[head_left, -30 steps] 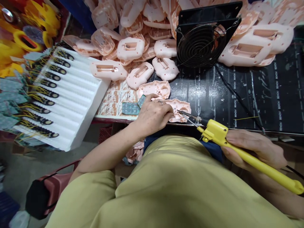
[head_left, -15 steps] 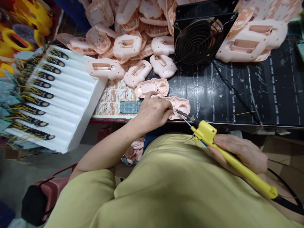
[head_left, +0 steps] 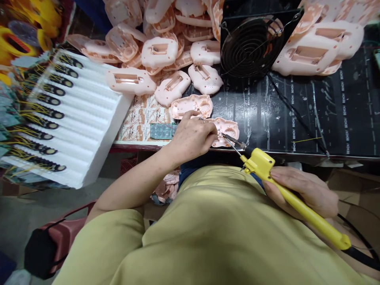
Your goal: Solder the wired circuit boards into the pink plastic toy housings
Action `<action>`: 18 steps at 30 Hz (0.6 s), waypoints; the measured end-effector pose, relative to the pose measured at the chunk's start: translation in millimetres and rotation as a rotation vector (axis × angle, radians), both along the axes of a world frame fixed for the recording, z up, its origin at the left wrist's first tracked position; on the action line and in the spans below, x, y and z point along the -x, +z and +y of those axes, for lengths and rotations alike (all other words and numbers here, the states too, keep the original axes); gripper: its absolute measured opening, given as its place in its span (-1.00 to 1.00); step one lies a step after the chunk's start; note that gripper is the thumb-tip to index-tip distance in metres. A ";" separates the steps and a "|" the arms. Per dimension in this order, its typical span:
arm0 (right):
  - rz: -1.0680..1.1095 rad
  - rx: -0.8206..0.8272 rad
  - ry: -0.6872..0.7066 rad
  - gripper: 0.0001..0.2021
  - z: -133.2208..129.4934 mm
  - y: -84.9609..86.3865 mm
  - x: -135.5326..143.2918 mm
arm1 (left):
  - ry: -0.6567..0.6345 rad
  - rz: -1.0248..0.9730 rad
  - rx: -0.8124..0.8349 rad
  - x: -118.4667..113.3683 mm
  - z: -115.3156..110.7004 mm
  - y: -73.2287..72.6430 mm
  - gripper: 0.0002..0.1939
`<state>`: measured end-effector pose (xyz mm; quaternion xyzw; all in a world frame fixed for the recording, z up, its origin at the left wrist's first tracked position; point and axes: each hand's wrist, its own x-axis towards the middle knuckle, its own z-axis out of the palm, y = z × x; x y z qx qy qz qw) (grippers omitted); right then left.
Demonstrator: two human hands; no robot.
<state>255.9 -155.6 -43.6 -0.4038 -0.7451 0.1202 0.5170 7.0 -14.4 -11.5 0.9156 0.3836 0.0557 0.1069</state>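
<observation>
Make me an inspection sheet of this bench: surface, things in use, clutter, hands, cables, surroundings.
Surface: black sheeting, scuffed; patterned sheet at left.
Things in use: nearer pink shell, hollow side up; yellow soldering tool, tip at that shell.
Clutter: pink shell heap behind; green circuit board; thin yellow wire at right.
Left hand: at the nearer pink shell; grip unclear.
Right hand: closed around the tool's handle.
Cables: black cord from beside the black fan toward the near edge; black cable at the tool's rear.
Surroundings: white ridged tray and red chair at left.
</observation>
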 end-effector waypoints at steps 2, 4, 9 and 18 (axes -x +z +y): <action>-0.003 -0.018 -0.009 -0.53 0.9 -0.7 0.7 | 0.003 -0.003 0.001 -0.2 0.1 -0.1 -0.80; -0.011 -0.021 -0.015 -0.56 1.1 -2.0 1.8 | 0.013 -0.002 0.005 -0.4 0.1 -0.2 -0.80; -0.034 0.044 0.006 -0.57 -0.8 -5.0 4.2 | 0.025 -0.007 0.028 -0.3 0.0 -0.1 -0.79; 0.046 0.065 -0.120 -0.56 -3.8 6.2 0.3 | 0.026 -0.032 0.044 0.9 0.2 0.6 -0.82</action>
